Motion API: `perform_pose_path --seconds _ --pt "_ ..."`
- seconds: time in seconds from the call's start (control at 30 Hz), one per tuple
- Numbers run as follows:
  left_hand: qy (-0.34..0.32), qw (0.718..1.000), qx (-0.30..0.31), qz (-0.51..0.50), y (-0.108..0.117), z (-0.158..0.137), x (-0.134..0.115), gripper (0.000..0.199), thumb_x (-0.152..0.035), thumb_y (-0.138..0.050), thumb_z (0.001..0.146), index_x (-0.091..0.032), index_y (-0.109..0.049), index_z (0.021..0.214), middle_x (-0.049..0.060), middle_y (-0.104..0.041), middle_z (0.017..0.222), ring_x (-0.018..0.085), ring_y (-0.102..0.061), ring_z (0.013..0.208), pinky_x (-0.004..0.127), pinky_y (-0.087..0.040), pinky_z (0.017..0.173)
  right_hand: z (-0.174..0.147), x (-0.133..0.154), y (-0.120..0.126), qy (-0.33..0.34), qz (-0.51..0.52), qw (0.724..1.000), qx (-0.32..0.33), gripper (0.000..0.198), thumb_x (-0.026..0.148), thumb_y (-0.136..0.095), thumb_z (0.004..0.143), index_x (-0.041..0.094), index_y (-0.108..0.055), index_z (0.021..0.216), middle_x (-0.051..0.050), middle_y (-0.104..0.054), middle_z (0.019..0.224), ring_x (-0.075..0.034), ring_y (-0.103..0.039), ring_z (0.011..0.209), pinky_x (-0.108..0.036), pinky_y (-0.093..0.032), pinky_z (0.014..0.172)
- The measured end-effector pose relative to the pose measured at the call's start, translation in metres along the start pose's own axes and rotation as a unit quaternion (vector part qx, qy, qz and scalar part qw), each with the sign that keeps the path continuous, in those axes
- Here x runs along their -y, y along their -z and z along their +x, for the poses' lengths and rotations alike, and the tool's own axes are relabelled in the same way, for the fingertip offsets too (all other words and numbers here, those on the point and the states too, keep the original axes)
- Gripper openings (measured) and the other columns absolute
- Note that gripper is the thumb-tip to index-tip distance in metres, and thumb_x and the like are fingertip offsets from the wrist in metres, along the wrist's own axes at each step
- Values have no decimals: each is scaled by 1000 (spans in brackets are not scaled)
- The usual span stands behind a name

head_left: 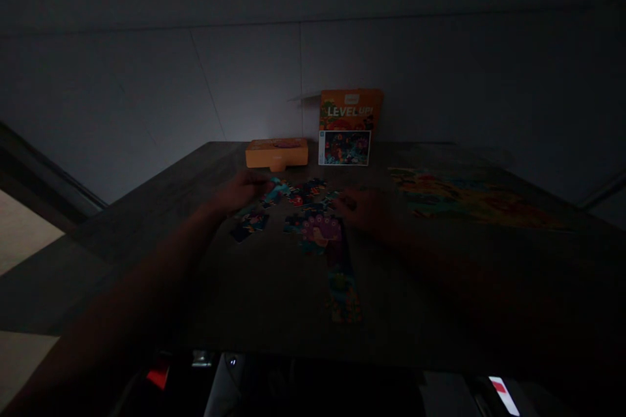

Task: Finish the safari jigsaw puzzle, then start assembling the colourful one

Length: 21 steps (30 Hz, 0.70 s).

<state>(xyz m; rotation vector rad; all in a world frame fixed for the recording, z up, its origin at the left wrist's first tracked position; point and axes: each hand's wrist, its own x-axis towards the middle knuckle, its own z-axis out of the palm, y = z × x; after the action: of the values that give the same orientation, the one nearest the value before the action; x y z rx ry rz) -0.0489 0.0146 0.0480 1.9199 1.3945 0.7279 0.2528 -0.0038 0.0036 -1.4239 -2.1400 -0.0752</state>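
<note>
In the dim light, loose jigsaw puzzle pieces [298,197] lie in a cluster on the table. My left hand [239,191] is at the cluster's left side, its fingertips close to some teal pieces [278,189]. At the right side is my right hand [364,210], blurred, with its fingers bent near several pieces. Darkness hides whether either hand holds a piece. Nearer to me is a joined puzzle section [321,231] with a purple, fan-shaped pattern, and a joined strip [345,287] runs down from it. A few pieces [250,224] sit apart below my left hand.
An orange box [276,155] lies at the back of the table [264,293]. Beside it stands an orange "LEVEL UP!" box [350,109] with a picture card [344,148] in front. A larger, colourful puzzle [469,201] lies flat at the right. A wall rises behind.
</note>
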Motion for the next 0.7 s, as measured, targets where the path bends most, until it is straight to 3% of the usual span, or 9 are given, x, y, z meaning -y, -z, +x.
perform_pose_path --seconds 0.07,0.13,0.2,0.27,0.47,0.7 --pt "-20 996 42 -72 -20 -1 -2 33 -49 -60 78 -17 -62 70 0 -54 61 12 -43 54 24 -35 53 -5 10 1 63 25 997 27 40 52 -55 86 21 -70 108 -3 -66 67 -16 -57 59 -25 -34 56" --pt "-48 990 75 -112 -41 0 -3 35 -51 -63 77 -17 -58 68 -1 -53 63 11 -45 57 23 -37 56 -10 19 2 115 27 992 49 59 61 -58 82 22 -62 126 -4 -67 68 -17 -59 60 -25 -35 56" --pt "-80 982 109 -130 -59 0 -4 38 -53 -61 80 -16 -57 71 -1 -53 65 12 -46 60 23 -38 58 -13 26 4 141 3 989 51 71 67 -58 79 22 -57 133 -5 -69 71 -19 -61 62 -25 -35 57" --pt "-98 973 132 -160 -70 0 -6 38 -53 -59 81 -16 -57 76 -1 -54 69 12 -48 62 23 -39 60 -14 30 5 143 -20 988 52 69 67 -55 81 22 -57 134 -7 -71 73 -20 -62 64 -26 -35 57" --pt "-108 953 175 -222 -70 -6 -14 35 -50 -62 82 -15 -57 82 0 -56 72 13 -50 64 24 -41 62 -13 28 8 137 -10 989 56 60 58 -56 85 23 -57 134 -5 -72 77 -19 -64 68 -25 -36 59" --pt "-115 953 178 -217 -64 -7 -16 29 -42 -66 81 -14 -60 82 1 -59 74 12 -52 66 24 -41 62 -13 27 6 142 -21 988 62 60 56 -56 86 24 -54 136 -5 -72 80 -18 -64 67 -24 -36 58"
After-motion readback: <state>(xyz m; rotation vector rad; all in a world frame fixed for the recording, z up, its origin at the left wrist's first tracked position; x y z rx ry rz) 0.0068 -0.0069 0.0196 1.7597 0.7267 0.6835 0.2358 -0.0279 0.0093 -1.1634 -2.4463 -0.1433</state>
